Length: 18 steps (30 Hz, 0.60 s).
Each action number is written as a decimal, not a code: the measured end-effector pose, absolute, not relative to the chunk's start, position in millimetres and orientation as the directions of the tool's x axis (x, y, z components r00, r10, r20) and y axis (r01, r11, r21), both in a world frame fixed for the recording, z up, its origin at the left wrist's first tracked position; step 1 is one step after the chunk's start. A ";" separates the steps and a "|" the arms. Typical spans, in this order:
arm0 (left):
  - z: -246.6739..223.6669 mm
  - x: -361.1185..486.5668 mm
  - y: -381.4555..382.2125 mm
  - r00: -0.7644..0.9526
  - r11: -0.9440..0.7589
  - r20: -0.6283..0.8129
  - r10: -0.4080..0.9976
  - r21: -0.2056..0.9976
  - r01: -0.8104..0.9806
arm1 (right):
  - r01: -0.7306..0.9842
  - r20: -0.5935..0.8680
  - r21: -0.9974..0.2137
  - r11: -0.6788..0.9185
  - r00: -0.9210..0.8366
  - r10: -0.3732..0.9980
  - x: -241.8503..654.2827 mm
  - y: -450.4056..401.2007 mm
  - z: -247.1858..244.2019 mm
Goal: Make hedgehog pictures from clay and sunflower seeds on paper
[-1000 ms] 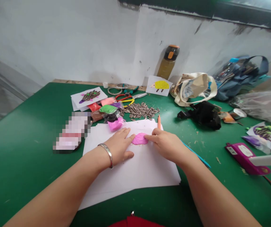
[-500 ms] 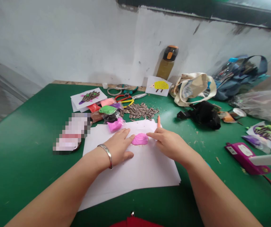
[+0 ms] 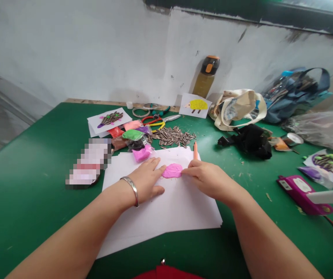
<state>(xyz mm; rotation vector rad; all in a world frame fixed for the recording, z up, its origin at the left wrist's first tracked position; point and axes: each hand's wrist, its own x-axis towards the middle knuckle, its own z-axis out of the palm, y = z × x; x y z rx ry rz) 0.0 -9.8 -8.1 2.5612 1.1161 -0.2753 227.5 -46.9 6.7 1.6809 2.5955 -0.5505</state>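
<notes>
A flattened patch of pink modelling clay point(image 3: 172, 170) lies on a white sheet of paper point(image 3: 181, 211), with faint drawn lines along its lower edge. My left hand point(image 3: 146, 177) rests flat and open on the paper, a silver bangle at its wrist, its fingertips at the clay's left edge. From the other side, the outstretched index finger of my right hand point(image 3: 204, 174) touches the clay's right edge. That hand's other fingers are curled and hold nothing visible. Just beyond it is an orange pen point(image 3: 195, 150), its lower end hidden by the hand.
Behind the paper are bagged coloured clays point(image 3: 133, 135), a heap of sunflower seeds point(image 3: 172, 136) and pliers point(image 3: 162, 123). A blurred-out flat object point(image 3: 89, 162) lies left. A bottle point(image 3: 205, 77) and hedgehog card point(image 3: 195, 105) stand by the wall. A black cloth item point(image 3: 253, 142) sits right.
My right index fingertip has moved slightly down along the clay's right edge, toward me. My left hand stays in place.
</notes>
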 end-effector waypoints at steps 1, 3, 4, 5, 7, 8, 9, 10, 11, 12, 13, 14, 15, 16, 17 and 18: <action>-8.0 0.1 -9.7 0.674 -0.637 -0.306 0.672 0.226 0.737 | 0.879 -0.182 -0.295 0.375 -0.437 0.881 226.8 -47.5 6.9; -8.4 -0.4 -9.5 0.671 -0.630 -0.308 0.675 0.234 0.740 | 0.872 -0.190 -0.291 0.393 -0.455 0.870 225.2 -48.7 6.1; -9.0 -1.0 -9.3 0.670 -0.627 -0.307 0.676 0.239 0.742 | 0.873 -0.204 -0.282 0.398 -0.460 0.864 224.5 -49.0 5.2; -9.6 -1.7 -9.1 0.672 -0.627 -0.305 0.675 0.243 0.740 | 0.876 -0.218 -0.270 0.399 -0.460 0.861 224.1 -49.1 4.1; -11.0 -3.3 -8.7 0.682 -0.634 -0.294 0.669 0.253 0.731 | 0.883 -0.241 -0.246 0.399 -0.454 0.857 224.6 -48.4 2.1; -11.4 -3.8 -8.5 0.688 -0.638 -0.288 0.666 0.257 0.726 | 0.885 -0.246 -0.240 0.398 -0.452 0.857 225.5 -47.7 1.4; -11.6 -4.1 -8.3 0.692 -0.641 -0.284 0.663 0.261 0.722 | 0.886 -0.247 -0.240 0.396 -0.450 0.858 227.0 -46.9 1.0; -11.5 -4.1 -8.2 0.693 -0.641 -0.285 0.662 0.263 0.721 | 0.887 -0.246 -0.245 0.392 -0.448 0.859 228.7 -46.0 0.8; -11.0 -3.9 -8.2 0.690 -0.638 -0.291 0.662 0.263 0.723 | 0.887 -0.246 -0.255 0.385 -0.444 0.861 230.5 -45.2 0.7; -10.2 -3.5 -8.2 0.686 -0.634 -0.299 0.664 0.262 0.728 | 0.887 -0.245 -0.268 0.375 -0.439 0.864 232.3 -44.5 0.7; -9.3 -2.9 -8.4 0.680 -0.629 -0.309 0.665 0.259 0.733 | 0.887 -0.242 -0.282 0.366 -0.435 0.867 233.7 -44.0 0.7; -8.4 -2.4 -8.5 0.674 -0.625 -0.318 0.667 0.256 0.738 | 0.884 -0.237 -0.296 0.361 -0.435 0.869 234.6 -43.8 0.7; -7.5 -2.0 -8.7 0.670 -0.621 -0.324 0.668 0.252 0.742 | 0.880 -0.229 -0.307 0.362 -0.437 0.870 234.9 -43.8 0.6; -6.8 -1.7 -8.9 0.667 -0.620 -0.328 0.669 0.250 0.744 | 0.876 -0.216 -0.313 0.366 -0.441 0.871 234.4 -44.1 0.4; -6.3 -1.7 -9.1 0.665 -0.619 -0.333 0.668 0.247 0.746 | 0.874 -0.201 -0.314 0.371 -0.442 0.874 233.3 -44.5 0.1; -6.1 -1.7 -9.4 0.664 -0.619 -0.335 0.668 0.245 0.746 | 0.874 -0.188 -0.308 0.376 -0.443 0.877 231.6 -44.9 -0.2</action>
